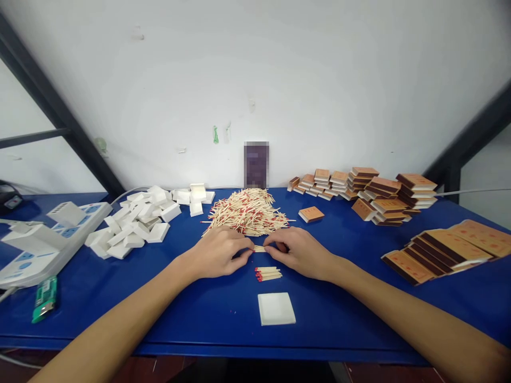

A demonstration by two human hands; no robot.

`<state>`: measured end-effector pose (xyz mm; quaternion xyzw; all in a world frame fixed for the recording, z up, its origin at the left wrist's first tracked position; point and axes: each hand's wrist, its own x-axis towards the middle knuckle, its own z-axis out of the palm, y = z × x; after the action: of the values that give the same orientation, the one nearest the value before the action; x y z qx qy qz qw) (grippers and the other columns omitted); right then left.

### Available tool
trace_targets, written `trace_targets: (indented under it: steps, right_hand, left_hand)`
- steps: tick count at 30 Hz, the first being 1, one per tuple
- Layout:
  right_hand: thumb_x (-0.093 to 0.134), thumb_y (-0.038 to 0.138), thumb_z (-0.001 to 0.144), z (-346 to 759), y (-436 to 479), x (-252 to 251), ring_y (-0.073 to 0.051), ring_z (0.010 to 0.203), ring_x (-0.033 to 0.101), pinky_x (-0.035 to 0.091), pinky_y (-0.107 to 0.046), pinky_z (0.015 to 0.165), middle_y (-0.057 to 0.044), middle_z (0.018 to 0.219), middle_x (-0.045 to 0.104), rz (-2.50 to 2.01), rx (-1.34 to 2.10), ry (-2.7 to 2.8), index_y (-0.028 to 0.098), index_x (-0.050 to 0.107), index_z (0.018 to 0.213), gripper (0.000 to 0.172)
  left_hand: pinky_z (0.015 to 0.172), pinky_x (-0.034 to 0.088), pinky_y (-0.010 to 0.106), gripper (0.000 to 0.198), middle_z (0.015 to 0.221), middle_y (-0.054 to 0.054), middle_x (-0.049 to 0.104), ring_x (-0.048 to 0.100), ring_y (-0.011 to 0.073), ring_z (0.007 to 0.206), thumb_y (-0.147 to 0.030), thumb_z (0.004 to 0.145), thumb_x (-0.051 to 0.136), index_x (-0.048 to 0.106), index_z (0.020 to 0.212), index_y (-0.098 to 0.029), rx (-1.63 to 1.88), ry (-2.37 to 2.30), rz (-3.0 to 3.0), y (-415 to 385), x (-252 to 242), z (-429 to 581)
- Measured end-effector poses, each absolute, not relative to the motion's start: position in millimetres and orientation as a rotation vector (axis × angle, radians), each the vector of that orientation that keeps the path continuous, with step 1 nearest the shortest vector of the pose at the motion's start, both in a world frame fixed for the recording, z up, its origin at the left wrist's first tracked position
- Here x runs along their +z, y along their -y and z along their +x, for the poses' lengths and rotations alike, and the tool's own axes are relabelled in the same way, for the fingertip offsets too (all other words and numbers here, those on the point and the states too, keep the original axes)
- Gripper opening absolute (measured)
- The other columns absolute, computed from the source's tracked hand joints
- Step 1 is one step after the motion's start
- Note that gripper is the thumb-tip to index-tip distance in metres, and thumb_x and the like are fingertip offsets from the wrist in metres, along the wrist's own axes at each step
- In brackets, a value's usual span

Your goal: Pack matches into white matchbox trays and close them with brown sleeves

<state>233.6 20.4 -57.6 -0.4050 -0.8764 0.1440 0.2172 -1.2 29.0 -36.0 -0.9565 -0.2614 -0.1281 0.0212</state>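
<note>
Between my two hands is a small bunch of matches [259,248], just in front of a big heap of loose red-tipped matches [249,210]. My left hand [223,250] pinches the bunch at its left end, thumb and forefinger closed. At the other end, my right hand [301,251] is closed on it in the same way. Nearer to me lies a small row of matches [268,274], red heads to the left. Below that, a white matchbox tray [276,308] rests on the blue table.
White trays [136,223] are piled at the left, near a power strip [67,234] with plugs and a green lighter [45,299]. At the right stand stacked matchboxes [383,197], one single matchbox [311,214] and flattened box sleeves [447,250]. A white wall rises behind.
</note>
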Motion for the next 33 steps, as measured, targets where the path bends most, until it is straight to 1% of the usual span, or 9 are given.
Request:
trace_targets:
  steps: [3, 7, 12, 15, 20, 23, 28, 33]
  right_hand:
    - [0.057, 0.025, 0.09, 232, -19, -56, -0.01, 0.056, 0.046, 0.029, -0.023, 0.057, 0.003, 0.061, 0.056, -1.138, 0.413, 2.417, 0.019, 0.07, 0.092, 0.015]
    - [0.057, 0.024, 0.09, 230, -18, -55, -0.009, 0.056, 0.045, 0.029, -0.022, 0.057, 0.004, 0.062, 0.055, -1.156, 0.445, 2.417, 0.02, 0.07, 0.09, 0.014]
    - [0.056, 0.024, 0.09, 231, -18, -56, -0.009, 0.055, 0.044, 0.028, -0.022, 0.056, 0.004, 0.06, 0.052, -1.132, 0.454, 2.418, 0.019, 0.07, 0.089, 0.014]
    - [0.057, 0.024, 0.089, 232, -18, -58, -0.009, 0.055, 0.044, 0.028, -0.023, 0.056, 0.005, 0.059, 0.049, -1.071, 0.442, 2.45, 0.019, 0.07, 0.088, 0.014]
    - [0.058, 0.021, 0.085, 234, -17, -59, -0.008, 0.055, 0.043, 0.03, -0.023, 0.058, 0.005, 0.06, 0.049, -0.974, 0.434, 2.503, 0.019, 0.07, 0.085, 0.012]
    - [0.058, 0.02, 0.084, 234, -16, -56, -0.008, 0.056, 0.044, 0.031, -0.023, 0.058, 0.005, 0.061, 0.05, -0.936, 0.463, 2.524, 0.019, 0.069, 0.082, 0.011]
    - [0.06, 0.018, 0.081, 236, -11, -52, -0.009, 0.058, 0.048, 0.034, -0.023, 0.06, 0.004, 0.065, 0.056, -0.893, 0.543, 2.539, 0.018, 0.068, 0.083, 0.008]
    - [0.063, 0.015, 0.077, 237, -7, -48, -0.008, 0.058, 0.048, 0.035, -0.022, 0.058, 0.005, 0.066, 0.055, -0.839, 0.624, 2.545, 0.018, 0.067, 0.081, 0.006]
  left_hand:
    - [0.065, 0.042, 0.028, 0.022, 0.076, 0.002, 0.068, 0.062, 0.0155, 0.069, -0.024, 0.092, 0.047, 0.068, 0.092, -0.019, -0.409, 0.916, -2.829, -36, -35, -6]
    - [0.063, 0.04, 0.029, 0.024, 0.074, 0.003, 0.068, 0.06, 0.0165, 0.066, -0.024, 0.092, 0.045, 0.068, 0.087, -0.018, -0.406, 1.043, -2.63, -45, -29, -16]
    - [0.067, 0.041, 0.03, 0.021, 0.079, 0.002, 0.067, 0.06, 0.0164, 0.072, -0.023, 0.09, 0.046, 0.067, 0.09, -0.02, -0.305, 0.932, -2.772, -48, -20, -26]
    - [0.069, 0.043, 0.03, 0.019, 0.08, 0.002, 0.066, 0.059, 0.0157, 0.073, -0.023, 0.088, 0.049, 0.067, 0.089, -0.019, -0.269, 0.887, -2.868, -47, -18, -27]
    - [0.067, 0.041, 0.032, 0.014, 0.077, 0.002, 0.065, 0.059, 0.0165, 0.072, -0.023, 0.083, 0.053, 0.066, 0.082, -0.019, -0.152, 0.875, -2.931, -46, -15, -28]
    - [0.066, 0.041, 0.032, 0.014, 0.077, 0.002, 0.066, 0.06, 0.0172, 0.072, -0.022, 0.081, 0.054, 0.067, 0.082, -0.019, -0.108, 0.881, -2.943, -47, -14, -30]
    - [0.067, 0.04, 0.032, 0.015, 0.077, 0.003, 0.067, 0.061, 0.0179, 0.073, -0.02, 0.083, 0.052, 0.067, 0.083, -0.019, -0.1, 0.895, -2.93, -47, -15, -30]
    - [0.069, 0.041, 0.031, 0.016, 0.079, 0.003, 0.068, 0.061, 0.0172, 0.074, -0.018, 0.085, 0.051, 0.067, 0.083, -0.019, -0.112, 0.903, -2.924, -47, -17, -28]
